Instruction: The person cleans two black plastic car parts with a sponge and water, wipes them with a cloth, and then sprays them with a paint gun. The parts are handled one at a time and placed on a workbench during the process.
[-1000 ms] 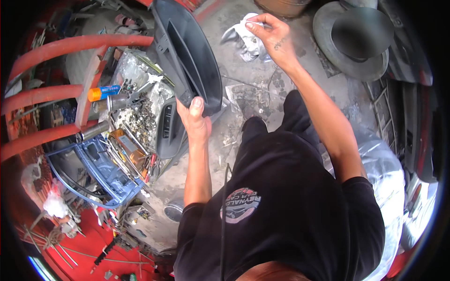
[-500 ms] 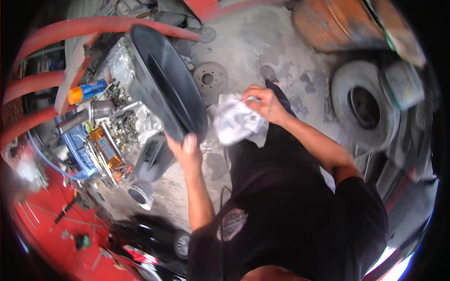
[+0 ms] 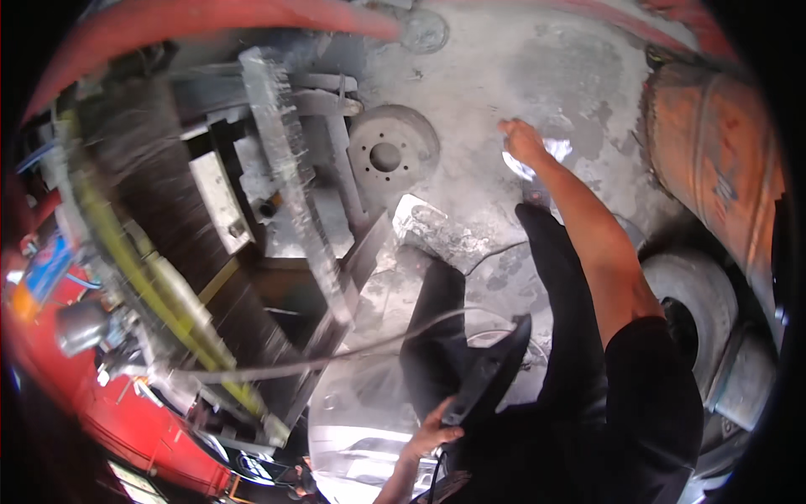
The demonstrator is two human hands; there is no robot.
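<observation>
Low in the picture, close to my body, my left hand (image 3: 432, 433) grips the end of a long, curved black plastic panel (image 3: 491, 370). The panel tilts up and away from me. My right arm stretches far forward over the floor, with a crumpled white cloth (image 3: 557, 149) at my right hand (image 3: 525, 143). The fingers look closed on the cloth, though the hand hides part of it and motion blurs the grip.
A round metal disc with holes (image 3: 384, 157) lies on the concrete floor. To the left stands a worn workbench frame (image 3: 290, 185) with a yellow edge. An orange-brown drum (image 3: 714, 160) and a tyre (image 3: 701, 298) are at the right. A thin cable (image 3: 378, 344) crosses near my legs.
My right hand has swung forward with the cloth. My left hand has brought the black panel down close to my body. The view has shifted, now showing the bench frame.
</observation>
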